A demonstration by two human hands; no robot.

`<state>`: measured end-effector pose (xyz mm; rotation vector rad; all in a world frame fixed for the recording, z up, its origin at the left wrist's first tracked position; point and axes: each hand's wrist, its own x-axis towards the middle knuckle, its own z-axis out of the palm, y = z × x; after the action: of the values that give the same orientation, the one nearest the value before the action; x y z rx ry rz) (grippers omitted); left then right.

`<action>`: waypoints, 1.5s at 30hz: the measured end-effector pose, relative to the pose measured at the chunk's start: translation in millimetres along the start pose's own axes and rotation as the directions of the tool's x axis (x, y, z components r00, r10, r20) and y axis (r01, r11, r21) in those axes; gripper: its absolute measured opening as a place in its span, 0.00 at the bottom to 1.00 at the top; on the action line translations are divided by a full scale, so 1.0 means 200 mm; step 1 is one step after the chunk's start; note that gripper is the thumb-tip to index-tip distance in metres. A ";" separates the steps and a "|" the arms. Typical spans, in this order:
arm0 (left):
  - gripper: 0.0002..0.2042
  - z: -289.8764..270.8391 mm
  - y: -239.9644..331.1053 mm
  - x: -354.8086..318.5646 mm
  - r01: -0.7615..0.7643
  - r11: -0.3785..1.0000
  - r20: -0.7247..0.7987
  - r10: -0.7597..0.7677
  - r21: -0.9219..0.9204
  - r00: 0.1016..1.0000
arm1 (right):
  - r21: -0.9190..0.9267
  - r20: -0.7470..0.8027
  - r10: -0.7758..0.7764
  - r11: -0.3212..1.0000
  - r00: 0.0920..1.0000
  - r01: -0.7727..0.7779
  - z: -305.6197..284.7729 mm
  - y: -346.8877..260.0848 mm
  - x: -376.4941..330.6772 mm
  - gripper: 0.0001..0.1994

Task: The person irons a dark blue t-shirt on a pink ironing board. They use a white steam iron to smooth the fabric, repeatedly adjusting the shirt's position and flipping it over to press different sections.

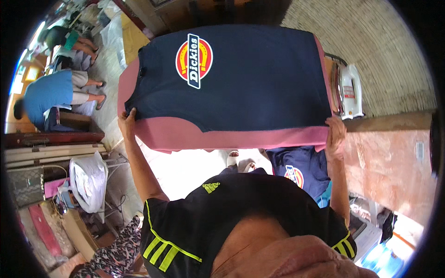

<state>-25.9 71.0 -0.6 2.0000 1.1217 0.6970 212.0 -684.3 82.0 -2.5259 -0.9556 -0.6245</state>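
From my end I count two hands, both on one navy shirt [259, 78] that lies flat, front up, over one pink ironing board [259, 138]. My left hand [127, 123] pinches the shirt's near edge beside the collar, thumb on top of the cloth; my right hand [335, 134] is closed on the near corner of the hem, and I cannot tell whether it has caught the board's pink cover too. One round red and yellow badge [207, 61] shows on the chest, nearer the collar than the hem. One white iron [351, 90] sits just beyond the right end of the board, close to the hem. Below the board, near my right forearm, I see a second shirt [308, 162], also navy, bunched up, with part of one similar badge showing. Two feet [233, 157] show under the near edge of the board, and one black top [250, 199] fills the bottom of my view, three yellow-green stripes on its left sleeve. Over on the left I count two other people, one in a blue top [51, 92], the other in a dark top [56, 36], both well apart from my hands. One white plastic bag [89, 178] hangs nearer, left of my left forearm.
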 end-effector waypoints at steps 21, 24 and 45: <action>0.11 -0.48 -0.06 -0.67 0.318 0.869 0.202 -0.257 -0.379 0.945 | 0.016 0.116 0.002 1.000 0.993 -0.004 -0.47 -0.14 -0.57 0.08; 0.13 -0.44 -0.20 -0.76 0.264 0.937 0.159 -0.232 -0.227 0.960 | 0.072 0.133 0.004 0.997 0.991 -0.014 -0.40 -0.14 -0.68 0.09; 0.34 0.28 0.54 0.33 -0.238 0.861 0.154 0.188 0.450 0.970 | 0.553 0.218 -0.078 0.831 0.973 -0.057 0.84 -0.79 1.20 0.12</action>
<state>98.9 72.7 59.8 2.5707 1.0863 0.4462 310.1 -366.7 95.1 -2.0830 -1.0463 -0.0223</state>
